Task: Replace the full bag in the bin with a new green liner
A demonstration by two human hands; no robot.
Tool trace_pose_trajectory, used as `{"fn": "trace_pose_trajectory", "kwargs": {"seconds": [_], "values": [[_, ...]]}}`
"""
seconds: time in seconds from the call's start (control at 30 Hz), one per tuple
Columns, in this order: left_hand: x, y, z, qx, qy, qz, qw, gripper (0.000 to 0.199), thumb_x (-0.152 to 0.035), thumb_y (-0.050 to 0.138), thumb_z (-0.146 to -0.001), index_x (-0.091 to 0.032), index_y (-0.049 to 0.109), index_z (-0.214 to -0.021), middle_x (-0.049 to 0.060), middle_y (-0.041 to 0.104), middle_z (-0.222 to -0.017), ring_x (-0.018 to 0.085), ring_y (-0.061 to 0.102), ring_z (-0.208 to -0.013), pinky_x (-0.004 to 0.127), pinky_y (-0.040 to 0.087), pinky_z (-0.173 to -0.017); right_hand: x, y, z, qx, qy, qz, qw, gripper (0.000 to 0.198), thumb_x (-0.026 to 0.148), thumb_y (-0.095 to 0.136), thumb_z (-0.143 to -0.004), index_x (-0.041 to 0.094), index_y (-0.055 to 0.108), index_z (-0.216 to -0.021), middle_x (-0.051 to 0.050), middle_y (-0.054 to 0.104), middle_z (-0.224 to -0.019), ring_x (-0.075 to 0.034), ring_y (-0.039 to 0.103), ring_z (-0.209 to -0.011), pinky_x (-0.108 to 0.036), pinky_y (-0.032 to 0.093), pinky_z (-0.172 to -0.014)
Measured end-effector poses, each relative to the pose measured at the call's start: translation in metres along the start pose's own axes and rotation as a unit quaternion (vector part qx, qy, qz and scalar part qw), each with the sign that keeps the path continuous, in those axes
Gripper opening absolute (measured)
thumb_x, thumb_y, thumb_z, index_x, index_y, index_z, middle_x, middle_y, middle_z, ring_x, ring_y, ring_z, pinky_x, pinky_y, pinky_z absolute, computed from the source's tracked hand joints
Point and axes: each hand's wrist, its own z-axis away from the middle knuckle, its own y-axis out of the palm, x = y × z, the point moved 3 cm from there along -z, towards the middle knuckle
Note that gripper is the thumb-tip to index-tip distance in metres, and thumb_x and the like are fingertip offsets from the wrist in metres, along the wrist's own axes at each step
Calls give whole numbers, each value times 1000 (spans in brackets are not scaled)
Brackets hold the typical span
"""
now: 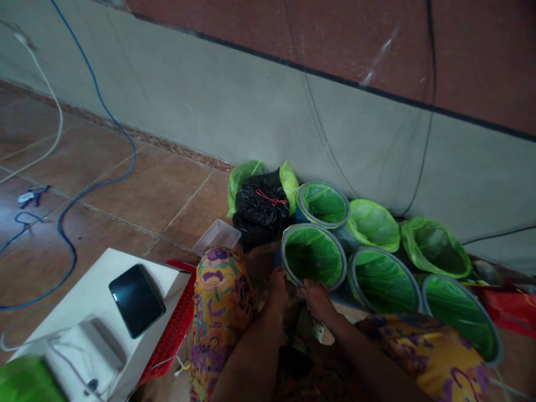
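Between my knees stands a round trash bin (pixel 285 245) with a grey rim, lined with a green plastic bag (pixel 320 257). My left hand (pixel 278 286) is closed at the near left side of its rim. At the near edge, my right hand (pixel 317 298) has its fingers bent over the rim and the liner's edge. Dim light hides the fingertips of both hands. Directly behind is another lined bin (pixel 302 207), and a second grey-rimmed bin (pixel 419 290) sits to the right. A black garbage bag (pixel 255 198) with a red tie lies at the left.
More green-lined bins (pixel 497 335) line the wall on the right, near a red item (pixel 506 310). At the left, a white box (pixel 104 273) carries a dark tablet (pixel 137 301). A clear plastic tray (pixel 218 237) and a blue cable (pixel 134 159) lie on the tiles.
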Motion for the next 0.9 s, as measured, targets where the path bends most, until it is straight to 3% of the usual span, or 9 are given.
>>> {"fn": "trace_pose_trajectory", "kwargs": {"seconds": [0.3, 0.47, 0.67, 0.9], "values": [[1, -6, -2, -39, 15, -29, 999, 17, -23, 67, -53, -17, 63, -68, 0, 63, -62, 12, 55, -53, 27, 43, -58, 7, -12, 1, -8, 12, -2, 1000, 35, 26, 42, -98, 12, 59, -126, -15, 68, -120, -28, 61, -112, -36, 37, -96], [-1, -5, 1, -41, 38, -43, 997, 17, -27, 69, -57, -18, 64, -71, -1, 62, -64, 12, 55, -56, 27, 44, -61, -7, -14, 10, -58, 3, 5, 998, 43, 25, 48, -94, 15, 52, -136, -15, 61, -133, -30, 52, -124, -45, 26, -107], [-1, -7, 6, -29, 50, -71, 996, 14, -23, 67, -59, -18, 66, -72, 2, 66, -70, 13, 57, -62, 27, 44, -64, -19, -10, 14, -32, -3, 33, 999, 38, 8, 37, -93, 13, 60, -123, -14, 68, -119, -27, 57, -116, -46, 23, -108], [5, -12, 14, -9, 46, -96, 994, 2, -18, 61, -56, -17, 59, -55, 0, 59, -58, 13, 52, -56, 28, 42, -61, 1, -12, 7, -19, 17, 33, 999, 32, 15, 41, -95, 14, 61, -119, -15, 68, -118, -30, 58, -113, -44, 31, -99]]}}
